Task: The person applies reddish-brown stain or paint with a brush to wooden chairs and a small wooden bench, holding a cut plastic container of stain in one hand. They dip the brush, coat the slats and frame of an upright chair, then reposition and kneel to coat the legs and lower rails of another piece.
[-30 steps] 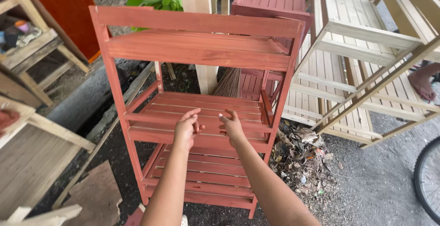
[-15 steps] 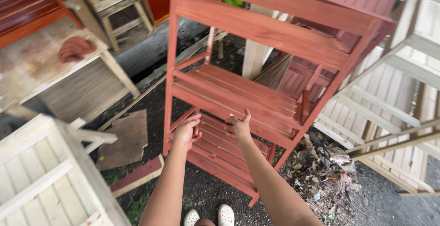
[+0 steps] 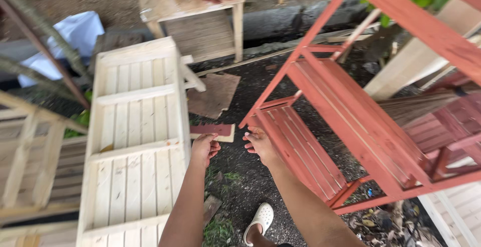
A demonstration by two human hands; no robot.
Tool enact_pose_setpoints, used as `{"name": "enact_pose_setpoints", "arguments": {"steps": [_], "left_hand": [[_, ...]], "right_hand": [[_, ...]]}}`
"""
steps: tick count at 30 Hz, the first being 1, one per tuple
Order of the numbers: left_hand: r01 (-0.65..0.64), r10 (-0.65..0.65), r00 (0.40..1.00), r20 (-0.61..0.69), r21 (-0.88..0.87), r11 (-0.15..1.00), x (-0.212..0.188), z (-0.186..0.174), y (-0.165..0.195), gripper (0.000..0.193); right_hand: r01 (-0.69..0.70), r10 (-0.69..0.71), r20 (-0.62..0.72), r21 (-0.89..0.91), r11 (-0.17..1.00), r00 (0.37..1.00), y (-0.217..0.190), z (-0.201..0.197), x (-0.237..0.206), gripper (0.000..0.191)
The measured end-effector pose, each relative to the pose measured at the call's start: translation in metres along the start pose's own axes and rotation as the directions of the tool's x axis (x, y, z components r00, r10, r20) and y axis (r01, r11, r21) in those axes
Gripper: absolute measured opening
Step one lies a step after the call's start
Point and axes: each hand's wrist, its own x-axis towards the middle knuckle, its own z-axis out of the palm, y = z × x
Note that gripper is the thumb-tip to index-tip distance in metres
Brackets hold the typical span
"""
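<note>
Both hands empty, fingers loosely spread: left hand [image 3: 204, 148] beside unpainted slatted shelf [image 3: 134, 142], right hand [image 3: 259, 144] just off red rack [image 3: 350, 121]; shelves bare.

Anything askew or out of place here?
The red slatted shelf unit stands tilted. An unpainted slatted rack lies flat on the ground, with loose board scraps between them. Both hands are empty: left hand, right hand.

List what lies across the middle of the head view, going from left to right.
Bare wooden frame → unpainted slatted shelf unit → left hand → right hand → red painted shelf unit.
</note>
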Motion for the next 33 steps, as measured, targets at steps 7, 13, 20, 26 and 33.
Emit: {"name": "enact_pose_setpoints", "arguments": {"steps": [7,13,20,26,33], "left_hand": [[0.001,-0.028,0.968,-0.251,-0.11,0.994,-0.074,-0.161,-0.032,0.017],[-0.033,-0.055,0.871,-0.488,-0.169,0.985,-0.145,-0.295,-0.085,0.017],[-0.012,-0.115,0.742,-0.66,-0.185,0.983,-0.232,-0.39,-0.172,0.016],[-0.109,-0.02,0.675,-0.738,-0.126,0.986,-0.274,-0.437,-0.255,0.03],[0.035,0.014,0.779,-0.627,0.066,0.997,-0.285,-0.436,-0.332,0.076]], "right_hand": [[-0.043,0.131,0.354,-0.245,0.969,0.926,0.06,0.124,-0.037,0.032],[-0.044,0.293,0.527,-0.433,0.9,0.798,0.128,0.216,-0.085,0.032],[0.15,0.374,0.664,-0.592,0.791,0.647,0.21,0.272,-0.141,0.038],[0.451,0.337,0.732,-0.647,0.614,0.592,0.281,0.288,-0.174,0.072],[0.577,0.305,0.83,-0.547,0.606,0.467,0.343,0.299,-0.198,0.093]]}}
